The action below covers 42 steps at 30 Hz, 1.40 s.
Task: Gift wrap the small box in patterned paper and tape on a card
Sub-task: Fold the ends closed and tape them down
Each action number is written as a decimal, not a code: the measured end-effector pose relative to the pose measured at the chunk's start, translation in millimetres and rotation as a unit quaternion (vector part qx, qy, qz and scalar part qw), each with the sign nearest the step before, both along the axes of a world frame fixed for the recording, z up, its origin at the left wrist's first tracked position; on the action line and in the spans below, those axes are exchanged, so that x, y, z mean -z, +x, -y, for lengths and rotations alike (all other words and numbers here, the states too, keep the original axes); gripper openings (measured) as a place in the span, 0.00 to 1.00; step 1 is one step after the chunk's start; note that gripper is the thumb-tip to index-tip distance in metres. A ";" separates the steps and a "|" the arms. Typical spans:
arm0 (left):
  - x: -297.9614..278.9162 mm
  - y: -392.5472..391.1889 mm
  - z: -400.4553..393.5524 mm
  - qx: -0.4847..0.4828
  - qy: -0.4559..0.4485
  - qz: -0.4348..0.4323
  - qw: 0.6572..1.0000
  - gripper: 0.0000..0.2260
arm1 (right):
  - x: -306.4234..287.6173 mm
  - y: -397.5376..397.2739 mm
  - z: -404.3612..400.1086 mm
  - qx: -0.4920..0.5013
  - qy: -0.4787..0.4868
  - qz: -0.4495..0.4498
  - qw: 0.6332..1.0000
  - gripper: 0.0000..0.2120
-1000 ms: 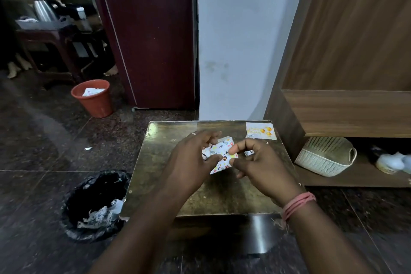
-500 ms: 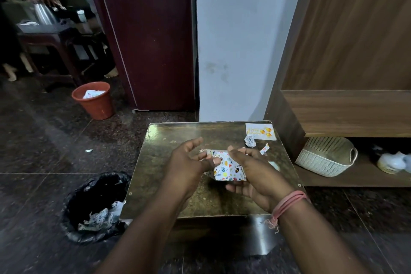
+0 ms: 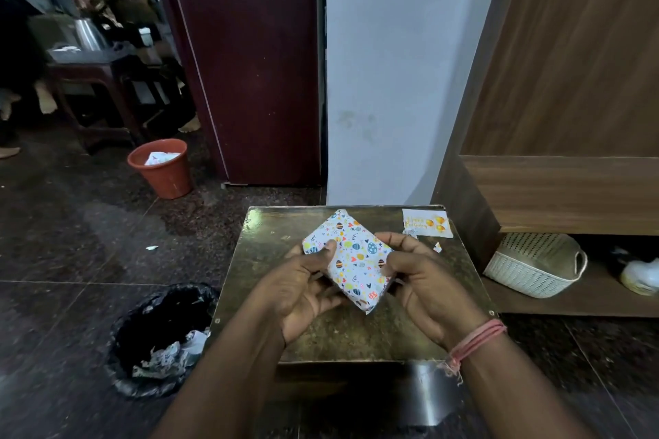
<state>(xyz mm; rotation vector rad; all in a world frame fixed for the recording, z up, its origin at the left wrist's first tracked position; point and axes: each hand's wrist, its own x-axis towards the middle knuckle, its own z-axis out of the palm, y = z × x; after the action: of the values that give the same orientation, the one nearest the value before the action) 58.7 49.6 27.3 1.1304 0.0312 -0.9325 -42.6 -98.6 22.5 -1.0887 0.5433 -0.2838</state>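
The small box (image 3: 351, 257), wrapped in white paper with a colourful egg pattern, is held above the low brass-topped table (image 3: 281, 235), turned like a diamond with its broad face up. My left hand (image 3: 303, 281) grips its left edge, thumb on top. My right hand (image 3: 424, 278) grips the right edge, thumb on top and fingers underneath. A white card (image 3: 428, 223) with yellow balloons lies flat at the table's far right corner. Small paper scraps (image 3: 437, 247) lie near the card.
A black-lined bin (image 3: 164, 335) with paper scraps stands on the floor left of the table. An orange bucket (image 3: 160, 166) stands further back. A white woven basket (image 3: 535, 264) sits on the low wooden shelf at right. A wall and a dark door rise behind the table.
The box has been turned from its narrow side to show its broad patterned face and lifted a little toward me. Both hands shifted to grip its two edges.
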 end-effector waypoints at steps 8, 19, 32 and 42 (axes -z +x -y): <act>2.3 0.9 3.3 -0.015 -0.018 0.008 1.000 0.29 | -1.4 -1.3 -0.8 -0.048 -0.106 -0.013 0.993 0.25; -9.3 7.7 -7.8 0.058 0.083 0.025 0.995 0.26 | -6.2 -2.9 -5.4 -0.067 -0.222 -0.032 0.972 0.19; -1.1 5.0 2.1 0.029 0.137 -0.014 0.990 0.15 | -3.8 -2.2 -10.3 -0.097 -0.243 -0.006 0.965 0.18; -6.5 13.1 -2.6 0.036 0.222 -0.071 0.972 0.20 | -1.1 -0.8 -4.5 -0.103 -0.163 0.004 0.981 0.12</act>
<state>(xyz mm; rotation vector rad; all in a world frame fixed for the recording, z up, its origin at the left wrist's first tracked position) 71.8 52.2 33.8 1.4811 0.3314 -1.1014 -43.4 -94.1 23.6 -1.4511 0.3785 -0.1988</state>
